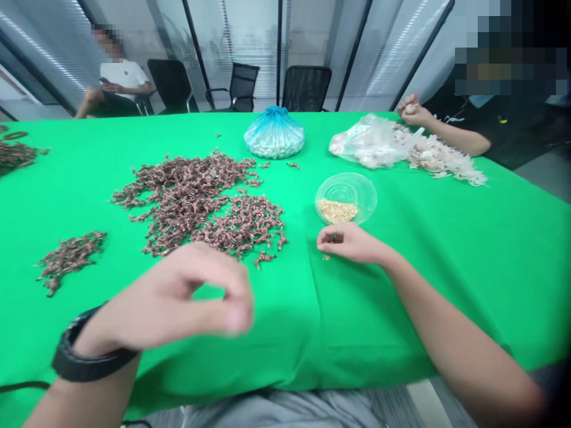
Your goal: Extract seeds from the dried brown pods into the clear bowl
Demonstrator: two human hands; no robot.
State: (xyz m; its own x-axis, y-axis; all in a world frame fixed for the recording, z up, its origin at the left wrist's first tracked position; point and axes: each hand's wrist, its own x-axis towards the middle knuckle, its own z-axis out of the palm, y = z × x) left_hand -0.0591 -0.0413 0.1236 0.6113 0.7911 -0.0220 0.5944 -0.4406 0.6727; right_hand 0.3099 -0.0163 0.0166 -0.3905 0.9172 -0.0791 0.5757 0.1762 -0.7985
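My left hand, with a black band at its wrist, hovers above the near edge of the big heap of small brown knobbly pieces. Its thumb and index finger meet in a pinch, and blur hides whatever is between them. Just in front of a round clear plastic dish, my right hand is closed, fingertips together near the cloth. A few tiny gold-coloured bits lie just below those fingertips. More gold-coloured bits are gathered in the near part of the dish.
A smaller brown pile lies left on the green cloth. Behind stand a tied blue-tinted bag and a clear bag beside whitish scraps. Another person's hands work at right. Someone sits at the back left.
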